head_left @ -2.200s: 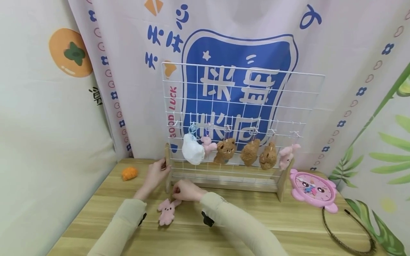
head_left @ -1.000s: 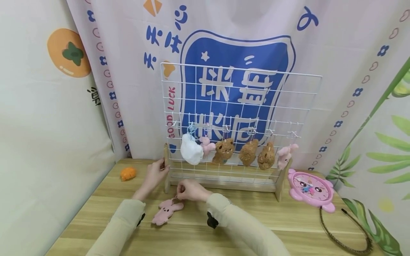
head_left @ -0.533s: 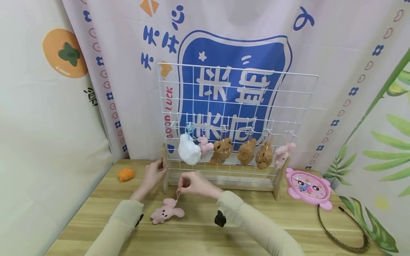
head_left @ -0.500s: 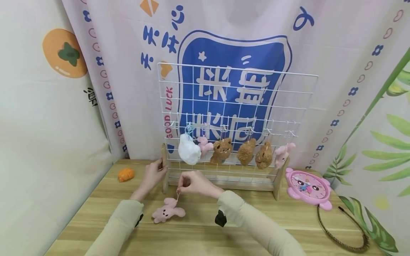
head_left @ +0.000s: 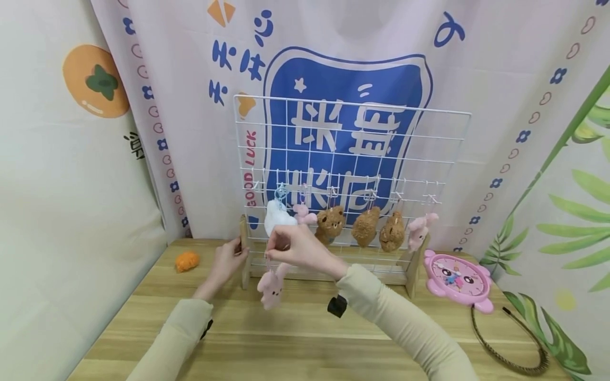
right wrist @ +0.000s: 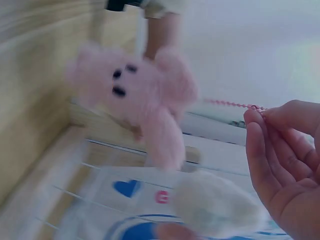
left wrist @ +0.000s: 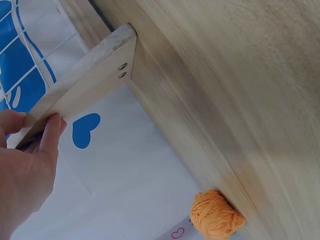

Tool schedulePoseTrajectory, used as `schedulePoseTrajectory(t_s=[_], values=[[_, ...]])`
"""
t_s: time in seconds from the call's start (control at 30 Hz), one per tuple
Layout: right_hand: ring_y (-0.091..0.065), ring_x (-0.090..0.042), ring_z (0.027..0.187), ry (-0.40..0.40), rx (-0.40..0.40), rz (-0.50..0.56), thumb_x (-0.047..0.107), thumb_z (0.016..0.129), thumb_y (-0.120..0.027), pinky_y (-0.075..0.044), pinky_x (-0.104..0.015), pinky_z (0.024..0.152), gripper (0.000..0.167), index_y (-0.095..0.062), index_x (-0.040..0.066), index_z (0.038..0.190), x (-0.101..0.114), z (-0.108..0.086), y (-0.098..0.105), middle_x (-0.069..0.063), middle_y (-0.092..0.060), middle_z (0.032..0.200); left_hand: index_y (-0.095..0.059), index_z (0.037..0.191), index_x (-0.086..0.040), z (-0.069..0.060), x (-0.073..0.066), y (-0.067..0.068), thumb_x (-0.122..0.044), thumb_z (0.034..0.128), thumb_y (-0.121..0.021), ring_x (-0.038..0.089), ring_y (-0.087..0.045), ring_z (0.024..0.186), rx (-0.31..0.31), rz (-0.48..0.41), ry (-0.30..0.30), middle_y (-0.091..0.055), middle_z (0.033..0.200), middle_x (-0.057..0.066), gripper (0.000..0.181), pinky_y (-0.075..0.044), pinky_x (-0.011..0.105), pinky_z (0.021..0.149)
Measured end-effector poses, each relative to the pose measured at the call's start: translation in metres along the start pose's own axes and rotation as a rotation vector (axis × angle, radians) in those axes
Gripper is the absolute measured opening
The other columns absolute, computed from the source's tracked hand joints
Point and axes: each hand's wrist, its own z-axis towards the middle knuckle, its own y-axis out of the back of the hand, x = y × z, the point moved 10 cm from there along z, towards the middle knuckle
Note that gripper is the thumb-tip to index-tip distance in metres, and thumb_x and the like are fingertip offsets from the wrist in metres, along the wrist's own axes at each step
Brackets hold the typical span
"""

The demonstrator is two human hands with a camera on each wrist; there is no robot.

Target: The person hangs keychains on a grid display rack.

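Observation:
A pink plush bunny keychain hangs by its pink ball chain from my right hand, whose thumb and index finger pinch the chain. The bunny dangles off the table, in front of the rack's lower left part. My left hand grips the rack's left wooden post between thumb and fingers. On the white wire grid rack hang a white plush, partly behind my right hand, a small pink plush, several brown plush keychains and another pink plush bunny.
An orange yarn ball lies on the wooden table left of the rack. At the right are a pink clock and a dark headband. A printed curtain hangs behind the rack.
My right hand has lifted the pink bunny by its chain off the table and up toward the grid. The left hand has stayed on the post.

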Motion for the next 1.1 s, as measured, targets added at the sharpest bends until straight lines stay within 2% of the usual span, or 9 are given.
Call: schedulePoseTrajectory(t_s=[0.17, 0.33, 0.47, 0.7, 0.9, 1.1], values=[[-0.069, -0.007, 0.078, 0.055, -0.020, -0.056, 0.004, 0.088, -0.070, -0.060, -0.013, 0.073, 0.006, -0.064, 0.005, 0.091, 0.027, 0.017, 0.024, -0.009, -0.075, 0.091, -0.065, 0.109, 0.011, 0.000, 0.000, 0.001, -0.004, 0.0897, -0.063, 0.046, -0.070, 0.101, -0.005, 0.011, 0.003, -0.070, 0.108, 0.033, 0.024, -0.061, 0.051, 0.086], [-0.070, -0.010, 0.078, 0.104, -0.058, -0.115, 0.003, 0.088, -0.069, -0.059, -0.012, 0.072, 0.006, -0.065, 0.005, 0.091, 0.051, 0.039, 0.046, -0.008, -0.075, 0.090, -0.065, 0.102, 0.009, 0.000, -0.001, 0.001, -0.003, 0.0899, -0.063, 0.046, -0.070, 0.100, -0.003, 0.023, -0.002, -0.070, 0.106, 0.033, 0.018, -0.061, 0.050, 0.086], [-0.068, -0.011, 0.077, 0.116, -0.074, -0.158, 0.003, 0.089, -0.069, -0.058, -0.013, 0.071, 0.006, -0.064, 0.005, 0.090, 0.060, 0.057, 0.058, -0.008, -0.074, 0.089, -0.064, 0.095, 0.007, 0.001, -0.001, 0.001, -0.002, 0.0899, -0.063, 0.044, -0.071, 0.099, 0.000, 0.018, -0.003, -0.072, 0.103, 0.031, 0.010, -0.061, 0.050, 0.086], [-0.066, -0.013, 0.077, 0.042, -0.092, -0.158, 0.003, 0.091, -0.067, -0.058, -0.015, 0.070, 0.006, -0.061, 0.006, 0.090, 0.055, 0.081, 0.070, -0.009, -0.072, 0.092, -0.065, 0.096, 0.007, -0.001, -0.002, 0.002, 0.001, 0.0885, -0.062, 0.044, -0.071, 0.098, -0.028, 0.007, -0.055, -0.072, 0.101, 0.031, 0.010, -0.062, 0.050, 0.083], [-0.063, -0.014, 0.079, -0.013, -0.099, -0.189, 0.004, 0.092, -0.065, -0.057, -0.016, 0.071, 0.005, -0.061, 0.008, 0.092, 0.040, 0.095, 0.074, -0.008, -0.071, 0.094, -0.064, 0.093, 0.005, 0.000, 0.001, 0.001, -0.001, 0.0912, -0.061, 0.044, -0.070, 0.102, -0.012, 0.001, -0.021, -0.072, 0.102, 0.030, 0.007, -0.062, 0.050, 0.084], [-0.066, -0.015, 0.085, -0.029, -0.111, -0.239, 0.003, 0.092, -0.064, -0.058, -0.016, 0.075, 0.005, -0.061, 0.007, 0.091, 0.032, 0.105, 0.076, -0.009, -0.071, 0.096, -0.065, 0.104, 0.008, 0.000, 0.002, 0.000, -0.002, 0.0923, -0.060, 0.045, -0.069, 0.104, 0.005, 0.007, 0.003, -0.070, 0.106, 0.032, 0.016, -0.061, 0.050, 0.086]])
